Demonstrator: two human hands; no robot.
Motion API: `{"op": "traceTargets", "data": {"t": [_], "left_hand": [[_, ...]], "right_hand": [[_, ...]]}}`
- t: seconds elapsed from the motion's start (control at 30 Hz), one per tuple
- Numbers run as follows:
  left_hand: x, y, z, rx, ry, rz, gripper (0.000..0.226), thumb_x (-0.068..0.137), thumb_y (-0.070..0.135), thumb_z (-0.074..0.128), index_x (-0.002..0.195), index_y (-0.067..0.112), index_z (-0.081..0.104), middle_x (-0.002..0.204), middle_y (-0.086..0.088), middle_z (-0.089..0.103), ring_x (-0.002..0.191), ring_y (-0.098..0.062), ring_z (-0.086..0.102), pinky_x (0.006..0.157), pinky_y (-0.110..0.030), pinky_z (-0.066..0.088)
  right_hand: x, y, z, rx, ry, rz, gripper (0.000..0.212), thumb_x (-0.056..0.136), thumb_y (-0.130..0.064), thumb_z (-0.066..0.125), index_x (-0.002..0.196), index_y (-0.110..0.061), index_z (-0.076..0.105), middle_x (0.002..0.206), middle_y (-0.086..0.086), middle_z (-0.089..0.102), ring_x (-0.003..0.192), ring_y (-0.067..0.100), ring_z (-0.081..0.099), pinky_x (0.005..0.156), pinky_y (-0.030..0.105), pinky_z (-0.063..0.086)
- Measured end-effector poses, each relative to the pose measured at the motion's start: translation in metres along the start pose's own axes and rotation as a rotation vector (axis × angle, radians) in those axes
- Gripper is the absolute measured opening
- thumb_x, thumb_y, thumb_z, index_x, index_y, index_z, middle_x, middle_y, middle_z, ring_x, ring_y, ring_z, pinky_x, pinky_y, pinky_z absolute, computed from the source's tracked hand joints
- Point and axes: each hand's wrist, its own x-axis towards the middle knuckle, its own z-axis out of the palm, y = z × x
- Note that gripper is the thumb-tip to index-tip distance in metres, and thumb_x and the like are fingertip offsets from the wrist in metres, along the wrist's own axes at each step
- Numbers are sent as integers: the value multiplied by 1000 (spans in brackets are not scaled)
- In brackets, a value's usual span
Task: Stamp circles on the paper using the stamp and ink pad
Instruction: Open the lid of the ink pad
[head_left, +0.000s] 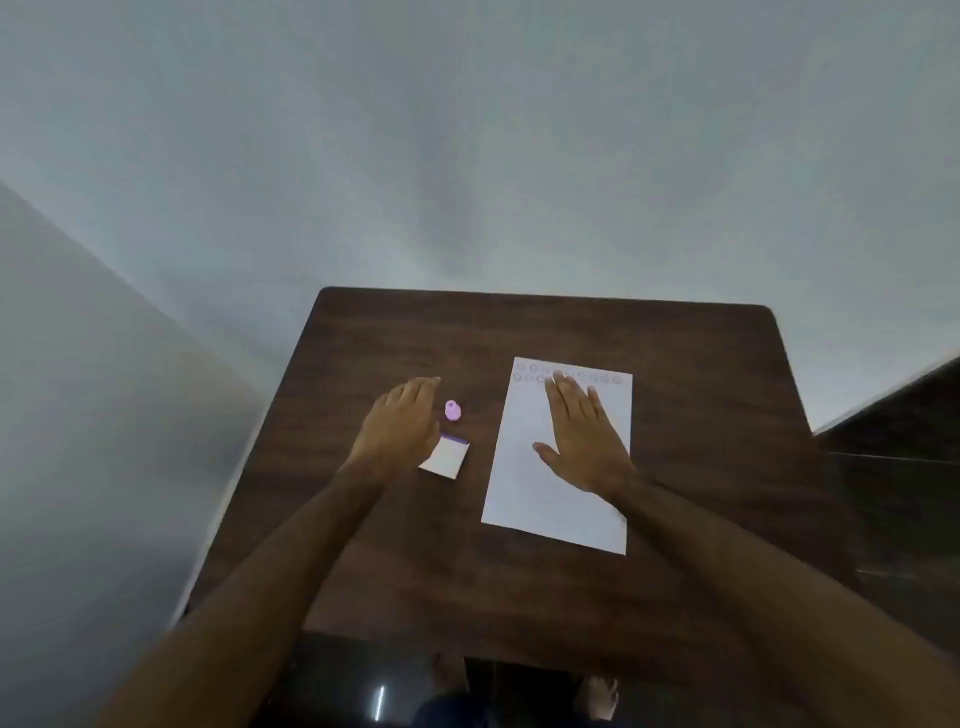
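A white sheet of paper (524, 483) lies on the dark wooden table (415, 571), with two faint rows of stamped circles (605, 378) along its far edge. My right hand (582, 441) rests flat on the paper, fingers apart, covering part of the circle rows. Left of the paper stands a small pink stamp (452, 410), untouched. Just in front of it sits the square ink pad (451, 456), pale with a purple edge. My left hand (402, 423) hovers open beside the stamp and over the pad's left corner, holding nothing.
The table stands against a pale grey wall, with its far edge (545, 297) close to it. A dark tiled floor shows to the right (893, 493) and beneath the near edge, where feet (600, 696) are visible.
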Motion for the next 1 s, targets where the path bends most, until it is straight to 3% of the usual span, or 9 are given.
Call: {"op": "traceTargets", "data": {"t": [0.13, 0.3, 0.4, 0.47, 0.63, 0.73, 0.87, 1.0], "left_hand": [[-16, -7, 29, -65, -72, -63, 60, 87, 21, 58, 144, 15, 41, 147, -6, 48, 129, -29, 50, 104, -43, 42], [-18, -45, 70, -23, -153, -5, 79, 78, 26, 56, 152, 21, 30, 160, -1, 31, 147, -24, 31, 115, -45, 29], [-15, -77, 97, -8, -170, 82, 86, 81, 34, 55, 157, 28, 15, 167, 5, 14, 154, -16, 12, 123, -48, 14], [-16, -94, 112, -8, -123, 147, 81, 88, 42, 50, 158, 32, 11, 167, 8, 12, 154, -11, 9, 124, -46, 10], [-23, -112, 139, -76, 132, 242, 61, 95, 48, 48, 151, 30, 33, 158, 9, 34, 147, -9, 28, 123, -44, 18], [-28, -115, 148, -153, 200, 291, 55, 95, 49, 54, 144, 29, 41, 155, 12, 38, 147, -4, 27, 123, -40, 17], [-33, -115, 152, -164, 257, 353, 47, 90, 51, 62, 130, 30, 49, 137, 19, 50, 132, -1, 43, 114, -36, 30], [-43, -115, 158, -175, 306, 380, 50, 86, 59, 65, 127, 37, 48, 128, 27, 50, 120, 6, 46, 101, -12, 31]], "right_hand": [[5, -12, 31, 71, -106, 2, 83, 95, -55, 49, 158, -16, 11, 168, 4, 10, 155, 26, 13, 123, 40, 2], [27, -41, 63, 187, -110, -90, 67, 90, -55, 58, 146, -23, 40, 153, 1, 45, 136, 23, 47, 110, 34, 38], [38, -58, 88, 220, -28, -240, 66, 84, -57, 61, 141, -27, 42, 144, -2, 52, 126, 18, 54, 98, 23, 36], [44, -66, 101, 203, 38, -301, 71, 81, -61, 61, 141, -28, 41, 141, -3, 53, 124, 16, 54, 96, 22, 35], [46, -71, 122, 232, 171, -442, 65, 82, -62, 61, 136, -26, 56, 131, -7, 56, 118, 12, 49, 93, 20, 33], [44, -68, 128, 277, 209, -489, 60, 82, -54, 65, 134, -24, 61, 130, -8, 59, 119, 11, 47, 95, 18, 31], [40, -66, 124, 281, 200, -594, 53, 82, -46, 71, 130, -22, 64, 124, -8, 63, 118, 13, 52, 99, 28, 41], [32, -61, 121, 277, 170, -663, 50, 82, -41, 75, 128, -23, 66, 120, -8, 65, 114, 5, 51, 97, 9, 34]]}}
